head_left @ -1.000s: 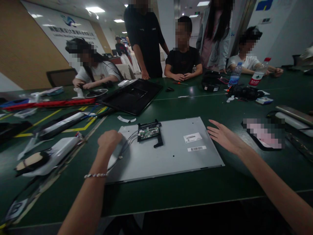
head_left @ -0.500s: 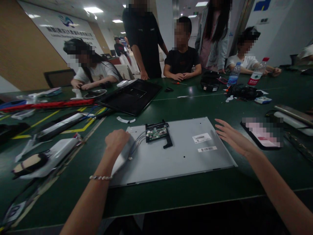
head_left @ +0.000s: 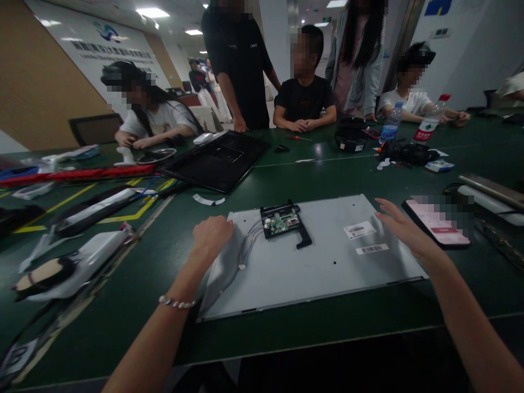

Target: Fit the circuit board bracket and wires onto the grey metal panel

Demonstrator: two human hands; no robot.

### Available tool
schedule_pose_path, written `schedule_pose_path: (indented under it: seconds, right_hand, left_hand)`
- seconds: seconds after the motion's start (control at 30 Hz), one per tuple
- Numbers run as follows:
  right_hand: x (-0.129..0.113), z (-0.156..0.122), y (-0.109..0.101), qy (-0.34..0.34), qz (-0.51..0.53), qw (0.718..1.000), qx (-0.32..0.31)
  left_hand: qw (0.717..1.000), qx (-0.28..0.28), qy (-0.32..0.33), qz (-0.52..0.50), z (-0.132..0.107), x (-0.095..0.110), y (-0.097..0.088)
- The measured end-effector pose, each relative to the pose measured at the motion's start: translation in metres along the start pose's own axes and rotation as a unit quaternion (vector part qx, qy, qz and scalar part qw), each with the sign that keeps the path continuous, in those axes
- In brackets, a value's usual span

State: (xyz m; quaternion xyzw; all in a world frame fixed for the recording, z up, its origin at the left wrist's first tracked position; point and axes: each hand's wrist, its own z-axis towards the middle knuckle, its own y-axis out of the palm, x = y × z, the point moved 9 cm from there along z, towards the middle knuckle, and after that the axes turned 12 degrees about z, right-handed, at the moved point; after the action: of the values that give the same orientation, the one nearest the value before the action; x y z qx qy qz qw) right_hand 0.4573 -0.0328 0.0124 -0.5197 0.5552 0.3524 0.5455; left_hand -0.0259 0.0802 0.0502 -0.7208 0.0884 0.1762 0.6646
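A grey metal-backed display panel [head_left: 286,278] lies flat on the green table, two barcode labels on its right part. A small green circuit board [head_left: 282,222] in a black bracket [head_left: 305,240] sits near its upper middle, with thin grey cables [head_left: 244,248] trailing left. My left hand [head_left: 213,234] is closed at the panel's left edge, its fingertips hidden behind the back of the hand. At the right edge, my right hand [head_left: 403,224] has its fingers stretched out and apart; whether they touch the panel I cannot tell.
A black monitor cover [head_left: 219,161] lies beyond the panel. To the right is a phone [head_left: 440,221], with two bottles [head_left: 392,124] farther back. White packages [head_left: 88,259] and red strips [head_left: 82,173] lie left. Several people sit or stand across the table.
The panel, with its board and cables, has shifted right. Both my hands have moved right along with it. A seated person opposite has turned their head.
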Motion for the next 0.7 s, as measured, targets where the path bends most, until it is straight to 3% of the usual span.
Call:
schedule_pose_path:
  seconds: [0.23, 0.4, 0.57, 0.7]
  right_hand:
    - [0.002, 0.008, -0.009, -0.037, -0.083, 0.996, 0.019]
    - [-0.001, 0.014, -0.011, -0.116, -0.227, 0.965, 0.060]
    - [-0.002, 0.014, -0.008, -0.140, -0.243, 0.958, 0.056]
    - [-0.002, 0.014, -0.012, -0.139, -0.217, 0.965, 0.057]
  left_hand:
    - [0.999, 0.046, 0.024, 0.004, -0.024, 0.032, -0.033]
    - [0.996, 0.083, 0.010, -0.012, -0.040, 0.039, -0.057]
    - [0.996, 0.076, -0.011, -0.049, -0.024, 0.014, -0.044]
    - [0.985, 0.031, 0.018, -0.166, 0.000, 0.001, -0.022]
